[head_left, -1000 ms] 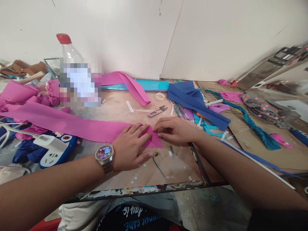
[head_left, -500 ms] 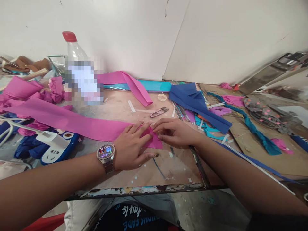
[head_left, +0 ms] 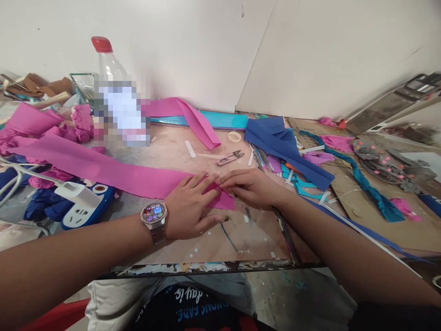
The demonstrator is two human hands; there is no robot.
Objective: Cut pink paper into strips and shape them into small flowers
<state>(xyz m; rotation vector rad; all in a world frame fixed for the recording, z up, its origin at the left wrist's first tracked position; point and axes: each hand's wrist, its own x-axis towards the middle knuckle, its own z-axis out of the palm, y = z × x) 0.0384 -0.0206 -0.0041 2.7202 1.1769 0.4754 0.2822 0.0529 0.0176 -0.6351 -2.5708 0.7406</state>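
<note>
A long pink fabric strip (head_left: pixel 144 180) runs across the table from the left pile to both hands. My left hand (head_left: pixel 195 204), with a watch on its wrist, lies flat on the strip's right end, fingers spread. My right hand (head_left: pixel 251 186) pinches a fold of the same strip between thumb and fingers, right beside the left fingertips. Just beyond the hands rest small pink thread snips (head_left: pixel 228 158). A folded dark blue fabric piece (head_left: pixel 285 145) lies to the right of them.
On the left sit a power strip (head_left: pixel 84 214) with a white plug and a heap of pink fabric rolls (head_left: pixel 36 120). A red-capped bottle (head_left: pixel 112 66) stands behind. To the right are a teal twisted strip (head_left: pixel 365 184) on cardboard and a metal flask (head_left: pixel 382 103).
The right fingers have drawn a small fold up at the strip's end, near the left fingertips. My left hand stays flat on the fabric. The view has shifted slightly.
</note>
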